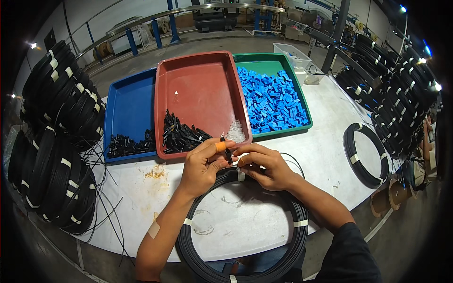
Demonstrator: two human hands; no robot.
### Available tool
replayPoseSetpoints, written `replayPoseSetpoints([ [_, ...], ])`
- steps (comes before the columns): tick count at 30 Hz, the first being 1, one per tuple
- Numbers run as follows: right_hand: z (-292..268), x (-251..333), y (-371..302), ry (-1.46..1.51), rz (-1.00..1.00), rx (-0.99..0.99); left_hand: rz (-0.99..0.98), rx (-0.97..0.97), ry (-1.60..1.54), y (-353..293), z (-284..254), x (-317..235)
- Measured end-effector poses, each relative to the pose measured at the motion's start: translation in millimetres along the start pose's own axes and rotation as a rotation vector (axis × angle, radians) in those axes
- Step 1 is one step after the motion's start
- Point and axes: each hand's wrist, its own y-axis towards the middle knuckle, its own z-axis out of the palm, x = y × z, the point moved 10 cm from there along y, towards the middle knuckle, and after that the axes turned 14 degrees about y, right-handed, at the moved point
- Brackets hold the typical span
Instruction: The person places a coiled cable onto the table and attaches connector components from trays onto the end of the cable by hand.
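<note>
the left hand [204,162] has its fingers [218,147] pinched narrow around a small black connector piece [227,153], held upright just above the near edge of the red tray [198,80]; one fingertip wears an orange cover. the right hand [265,166] meets it from the other side, its fingers [245,150] curled close and touching the same piece, with a thin black cable end running off to the right of them. both hands hover over the top of a large coil of black cable [240,245], which lies flat on the white tabletop [325,141] right in front of the person and is bound with white tape at several spots.

three trays stand side by side behind the hands: a blue tray [130,101] with a small heap of black parts, the red tray with a heap of black parts and a little pile of clear ones, and a green tray [269,63] largely covered with blue plastic pieces. one more single coil [365,153] lies on the tabletop to the right. stacks of black coils [56,137], too many to count, stand at the left, and more hang at the right.
</note>
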Motion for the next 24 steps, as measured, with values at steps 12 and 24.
replayPoseSetpoints([
  [12,5.4,-0.6,0.4,0.027,-0.005,0.068,0.245,-0.086,0.364,-1.5,-7.9,-21.5],
  [24,-0.8,3.5,-0.5,-0.005,-0.091,-0.002,0.334,0.082,0.459,-6.4,10.6,-31.9],
])
